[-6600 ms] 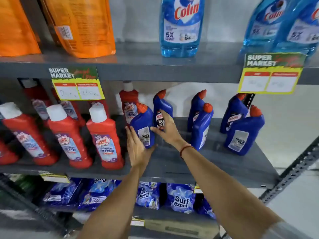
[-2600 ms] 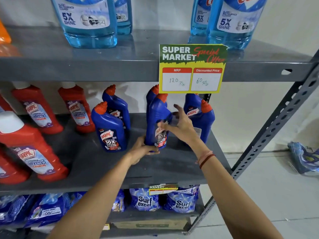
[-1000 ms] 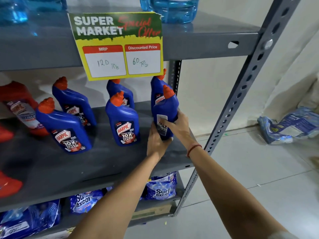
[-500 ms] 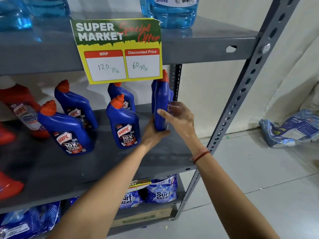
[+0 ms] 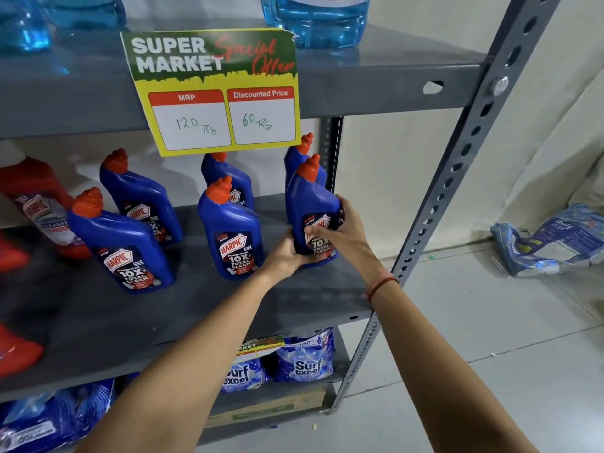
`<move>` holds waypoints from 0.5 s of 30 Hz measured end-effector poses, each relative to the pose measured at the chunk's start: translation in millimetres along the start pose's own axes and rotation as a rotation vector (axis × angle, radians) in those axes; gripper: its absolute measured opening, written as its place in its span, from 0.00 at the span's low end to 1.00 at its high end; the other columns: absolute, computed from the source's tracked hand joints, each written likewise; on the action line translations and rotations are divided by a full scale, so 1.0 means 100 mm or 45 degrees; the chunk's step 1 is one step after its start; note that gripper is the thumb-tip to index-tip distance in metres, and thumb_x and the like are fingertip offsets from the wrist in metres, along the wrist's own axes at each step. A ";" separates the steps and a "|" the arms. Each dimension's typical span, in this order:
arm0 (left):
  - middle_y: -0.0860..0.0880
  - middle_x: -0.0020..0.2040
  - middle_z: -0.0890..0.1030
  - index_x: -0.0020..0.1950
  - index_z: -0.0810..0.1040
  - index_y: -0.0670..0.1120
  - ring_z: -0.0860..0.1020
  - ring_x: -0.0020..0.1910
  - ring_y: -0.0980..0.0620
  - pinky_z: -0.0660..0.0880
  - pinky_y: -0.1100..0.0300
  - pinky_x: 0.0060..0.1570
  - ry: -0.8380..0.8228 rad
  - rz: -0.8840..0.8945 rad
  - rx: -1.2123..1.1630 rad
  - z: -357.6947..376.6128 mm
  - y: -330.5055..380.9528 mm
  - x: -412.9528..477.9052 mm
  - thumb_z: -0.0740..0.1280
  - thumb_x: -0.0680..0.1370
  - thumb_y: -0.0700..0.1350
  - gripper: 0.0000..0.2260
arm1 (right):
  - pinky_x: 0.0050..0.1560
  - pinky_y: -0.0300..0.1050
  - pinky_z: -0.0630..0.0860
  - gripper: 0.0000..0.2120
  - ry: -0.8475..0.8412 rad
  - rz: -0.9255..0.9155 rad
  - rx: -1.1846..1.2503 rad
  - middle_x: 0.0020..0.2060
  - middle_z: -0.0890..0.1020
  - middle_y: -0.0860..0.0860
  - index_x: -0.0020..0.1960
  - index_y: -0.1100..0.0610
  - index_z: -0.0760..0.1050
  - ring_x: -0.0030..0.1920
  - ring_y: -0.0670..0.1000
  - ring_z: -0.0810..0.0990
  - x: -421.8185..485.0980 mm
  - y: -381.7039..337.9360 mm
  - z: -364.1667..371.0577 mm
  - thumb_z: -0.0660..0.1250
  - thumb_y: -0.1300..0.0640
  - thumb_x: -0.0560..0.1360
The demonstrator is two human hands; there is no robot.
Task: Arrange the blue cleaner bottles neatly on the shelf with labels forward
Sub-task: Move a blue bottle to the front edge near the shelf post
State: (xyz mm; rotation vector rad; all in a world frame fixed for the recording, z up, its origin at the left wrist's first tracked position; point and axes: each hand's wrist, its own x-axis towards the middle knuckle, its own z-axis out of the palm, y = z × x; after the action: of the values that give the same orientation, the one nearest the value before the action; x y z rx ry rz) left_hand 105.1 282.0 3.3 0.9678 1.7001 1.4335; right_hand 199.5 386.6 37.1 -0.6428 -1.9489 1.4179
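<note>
We see six blue Harpic bottles on the grey middle shelf [image 5: 202, 308], standing in three front-and-back pairs, all with orange caps. Toward the left sit the front-left bottle [image 5: 125, 246] and the one behind it [image 5: 140, 201], both with labels facing us. In the middle stand the centre front bottle [image 5: 233, 233], label forward, and a rear bottle [image 5: 230, 179] partly hidden behind it and by the yellow price card [image 5: 214, 93] hanging from the upper shelf edge. Near the shelf's right edge, beside the perforated upright [image 5: 457, 165], the held bottle [image 5: 312, 204] stands upright with its label toward us, and another blue bottle [image 5: 299, 155] stands just behind it.

Our left hand [image 5: 284, 256] cups the held bottle's lower left side near its base, fingers curled against it. Our right hand [image 5: 343, 233] wraps its right side, thumb across the label, so both hands grasp it.

Red Harpic bottles [image 5: 42, 207] occupy the shelf's left end. Blue Surf excel packets [image 5: 305, 358] lie on the shelf below. Clear blue liquid bottles [image 5: 317, 21] stand on the top shelf.
</note>
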 end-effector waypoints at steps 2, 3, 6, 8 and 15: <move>0.44 0.57 0.80 0.63 0.71 0.41 0.78 0.56 0.48 0.74 0.53 0.60 0.046 0.007 0.024 0.02 -0.01 0.02 0.74 0.67 0.33 0.26 | 0.43 0.27 0.76 0.32 0.021 -0.014 -0.004 0.48 0.78 0.49 0.61 0.56 0.68 0.46 0.45 0.79 0.00 0.07 0.03 0.78 0.63 0.61; 0.44 0.56 0.80 0.61 0.72 0.41 0.79 0.55 0.49 0.76 0.54 0.57 0.060 -0.010 -0.011 0.03 -0.01 0.03 0.72 0.68 0.31 0.23 | 0.46 0.30 0.76 0.33 0.028 -0.016 -0.015 0.49 0.78 0.50 0.61 0.56 0.68 0.48 0.47 0.79 0.00 0.11 0.03 0.79 0.63 0.61; 0.47 0.48 0.79 0.50 0.74 0.46 0.80 0.45 0.53 0.81 0.61 0.37 0.132 -0.167 -0.275 0.06 0.04 0.03 0.61 0.74 0.28 0.14 | 0.52 0.42 0.76 0.34 0.050 -0.014 -0.060 0.51 0.78 0.51 0.62 0.57 0.68 0.51 0.52 0.78 0.00 0.24 0.07 0.79 0.62 0.61; 0.47 0.45 0.79 0.47 0.74 0.47 0.80 0.42 0.53 0.80 0.62 0.30 0.175 -0.214 -0.238 0.05 0.08 0.01 0.56 0.77 0.31 0.13 | 0.53 0.45 0.77 0.32 0.070 -0.020 -0.033 0.51 0.78 0.51 0.63 0.58 0.68 0.51 0.52 0.78 -0.02 0.28 0.08 0.78 0.63 0.62; 0.41 0.57 0.80 0.60 0.73 0.39 0.77 0.55 0.48 0.71 0.62 0.54 0.380 -0.081 0.458 0.00 -0.21 -0.24 0.73 0.70 0.44 0.22 | 0.55 0.44 0.79 0.28 0.030 0.086 0.145 0.54 0.80 0.52 0.62 0.54 0.69 0.53 0.48 0.80 -0.21 0.57 0.13 0.76 0.56 0.65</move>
State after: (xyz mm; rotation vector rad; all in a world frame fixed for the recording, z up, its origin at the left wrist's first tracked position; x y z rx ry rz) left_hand 114.7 258.6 -16.4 0.9065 2.2442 1.3050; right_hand 205.1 380.5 -24.4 -0.6753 -1.8287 1.5435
